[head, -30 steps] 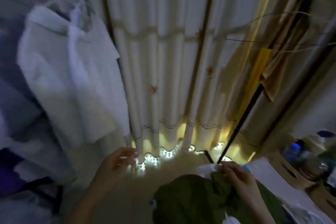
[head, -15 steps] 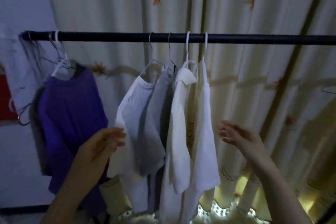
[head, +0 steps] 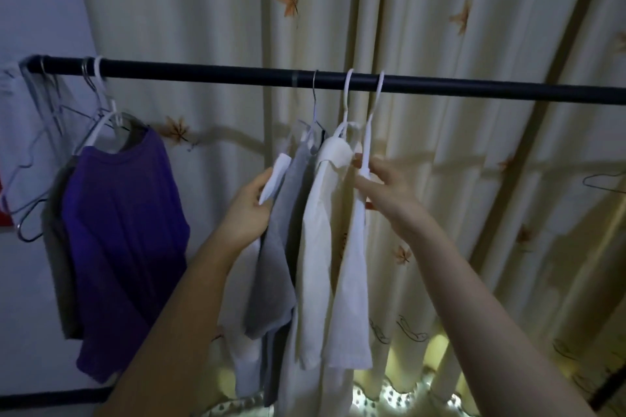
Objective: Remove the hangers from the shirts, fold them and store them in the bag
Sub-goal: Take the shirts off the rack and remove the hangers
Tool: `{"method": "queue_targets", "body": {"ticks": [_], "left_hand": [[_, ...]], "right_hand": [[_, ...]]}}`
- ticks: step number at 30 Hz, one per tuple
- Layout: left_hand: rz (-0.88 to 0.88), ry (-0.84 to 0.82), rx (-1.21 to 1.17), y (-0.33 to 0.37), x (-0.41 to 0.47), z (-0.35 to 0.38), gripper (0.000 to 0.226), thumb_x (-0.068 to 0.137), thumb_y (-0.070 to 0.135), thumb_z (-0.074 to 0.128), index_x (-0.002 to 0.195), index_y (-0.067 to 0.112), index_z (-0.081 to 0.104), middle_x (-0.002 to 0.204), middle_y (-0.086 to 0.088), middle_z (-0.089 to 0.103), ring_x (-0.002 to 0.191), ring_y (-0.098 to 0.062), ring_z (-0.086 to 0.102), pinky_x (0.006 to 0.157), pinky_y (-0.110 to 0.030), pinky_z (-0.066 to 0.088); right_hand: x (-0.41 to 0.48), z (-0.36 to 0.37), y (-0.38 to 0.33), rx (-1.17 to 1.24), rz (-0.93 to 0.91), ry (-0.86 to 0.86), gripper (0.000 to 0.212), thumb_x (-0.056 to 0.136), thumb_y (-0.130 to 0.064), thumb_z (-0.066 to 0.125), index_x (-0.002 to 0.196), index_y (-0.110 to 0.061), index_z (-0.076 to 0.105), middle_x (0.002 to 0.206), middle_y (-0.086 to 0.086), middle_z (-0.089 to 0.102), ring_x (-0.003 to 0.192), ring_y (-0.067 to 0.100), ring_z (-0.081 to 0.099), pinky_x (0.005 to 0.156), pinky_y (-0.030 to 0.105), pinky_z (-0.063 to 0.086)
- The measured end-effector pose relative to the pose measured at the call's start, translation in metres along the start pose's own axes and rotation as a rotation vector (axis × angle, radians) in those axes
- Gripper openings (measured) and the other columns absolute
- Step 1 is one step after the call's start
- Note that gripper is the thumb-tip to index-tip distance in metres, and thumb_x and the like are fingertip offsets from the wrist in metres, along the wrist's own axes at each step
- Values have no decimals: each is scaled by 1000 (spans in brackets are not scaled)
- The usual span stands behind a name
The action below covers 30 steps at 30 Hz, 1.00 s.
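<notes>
The rail point(head: 203, 73) leaves the right edge; a grey shirt point(head: 56, 247) (mostly hidden) hangs behind the purple shirt point(head: 125, 230).

The left hand point(head: 249, 213) and right hand point(head: 389, 193) are bare, and so are the slender left forearm point(head: 176, 311) and right forearm point(head: 474, 298), uncovered down to the lower edge of view (dim light blurs finer detail)

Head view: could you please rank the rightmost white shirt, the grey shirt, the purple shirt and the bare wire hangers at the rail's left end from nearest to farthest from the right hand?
1. Rightmost white shirt, pinched at its top by the right hand.
2. Grey shirt, just to the left.
3. Purple shirt, far left on the rail.
4. Bare wire hangers, at the rail's left end.
</notes>
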<state>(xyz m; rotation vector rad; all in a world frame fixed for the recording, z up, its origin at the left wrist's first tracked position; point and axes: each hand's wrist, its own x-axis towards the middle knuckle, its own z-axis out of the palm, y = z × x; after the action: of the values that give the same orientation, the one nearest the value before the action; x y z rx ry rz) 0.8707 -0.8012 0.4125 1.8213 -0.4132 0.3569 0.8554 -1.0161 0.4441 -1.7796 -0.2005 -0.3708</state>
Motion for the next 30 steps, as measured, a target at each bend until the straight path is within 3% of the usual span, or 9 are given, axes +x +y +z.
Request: {"method": "queue_targets", "body": {"ticks": [3,7,10,12,16,19,23,27,30], "left_hand": [[74,-80,-29,9,5,16,48,94,9,52,135,33,51,124,18,61,116,-2,55,95,-14,42],[48,-97,-35,15,13,27,39,96,6,45,117,36,56,105,20,61,98,0,57,73,0,43],[12,-118,-169,14,8,38,33,98,7,43,109,36,57,106,16,67,92,5,64,68,-2,46],[-53,-72,-293,13,7,40,26,98,19,45,115,31,61,115,11,68,104,1,62,71,-6,48],[-31,-252,-229,17,4,34,24,95,35,49,105,55,59,106,35,64,101,15,58,73,-3,47],[-13,-272,-248,16,5,34,29,92,38,52,120,47,54,124,23,60,114,5,56,90,-15,47],[10,-200,-230,14,2,28,29,97,18,47,125,23,51,124,3,60,115,-11,58,102,-30,45],[39,-117,-243,9,0,13,25,96,11,48,117,21,54,111,12,61,99,3,61,80,-12,51],[111,-39,-140,6,11,3,28,95,11,51,115,31,56,118,14,59,111,-5,57,92,-17,46]], "right_hand": [[3,6,-2,-59,-39,-68,40,91,-11,59,131,-18,56,124,-4,59,95,6,60,66,7,50],[19,6,-7,-105,-29,-70,9,92,-26,59,99,-27,65,98,-7,63,81,1,58,64,2,44],[45,-1,-21,73,69,100,36,90,-36,61,114,-10,55,97,3,60,80,11,57,77,21,47],[58,2,-32,136,128,37,49,89,-31,64,124,0,50,93,5,60,76,13,57,78,27,49],[71,21,-49,93,253,-76,39,83,-19,71,114,2,58,90,10,70,69,14,68,64,25,58],[78,31,-55,83,244,73,27,77,-10,76,96,2,61,68,7,62,44,8,59,38,14,46],[80,27,-51,199,148,173,16,76,-4,76,71,-2,60,65,9,62,45,9,59,46,15,51],[64,14,-53,115,51,133,26,71,-16,81,90,-1,71,68,1,71,62,12,67,65,21,56],[37,11,-49,90,60,89,49,67,-23,83,112,-10,68,87,3,75,76,14,72,71,25,58]]}}
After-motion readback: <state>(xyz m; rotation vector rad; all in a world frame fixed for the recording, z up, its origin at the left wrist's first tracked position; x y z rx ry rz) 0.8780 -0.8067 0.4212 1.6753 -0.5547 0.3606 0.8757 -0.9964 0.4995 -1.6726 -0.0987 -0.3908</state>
